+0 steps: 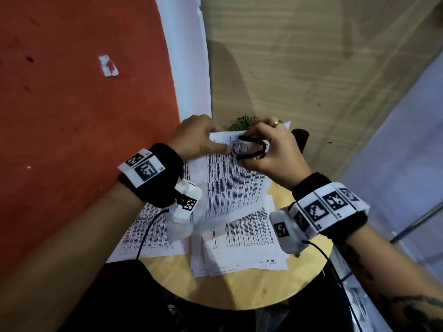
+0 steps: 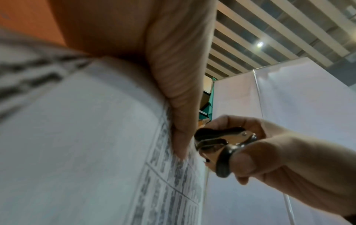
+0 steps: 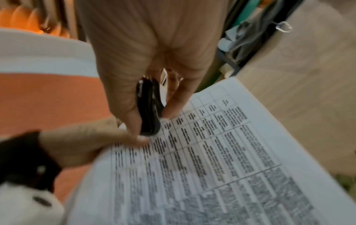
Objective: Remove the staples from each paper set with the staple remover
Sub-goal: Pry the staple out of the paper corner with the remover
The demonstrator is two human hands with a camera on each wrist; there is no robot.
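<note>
My left hand (image 1: 215, 143) pinches the top left corner of a printed paper set (image 1: 235, 185), lifted above the round table, thumb (image 2: 179, 106) pressed on the top sheet (image 2: 77, 152). My right hand (image 1: 247, 161) grips a black and metal staple remover (image 1: 254, 149) between thumb and fingers. The remover's jaws (image 2: 204, 146) touch the top edge of the set beside my left thumb. In the right wrist view the staple remover (image 3: 148, 109) points down onto the table-printed paper set (image 3: 212, 159). I see no staple; the tool and fingers cover that spot.
More printed sheets (image 1: 239, 248) and another printed set (image 1: 148, 233) lie spread on the round wooden table (image 1: 239, 300). A black cylinder (image 1: 299, 140) and a green plant (image 1: 242, 123) stand beyond the hands. Red carpet lies left, wood-look floor ahead.
</note>
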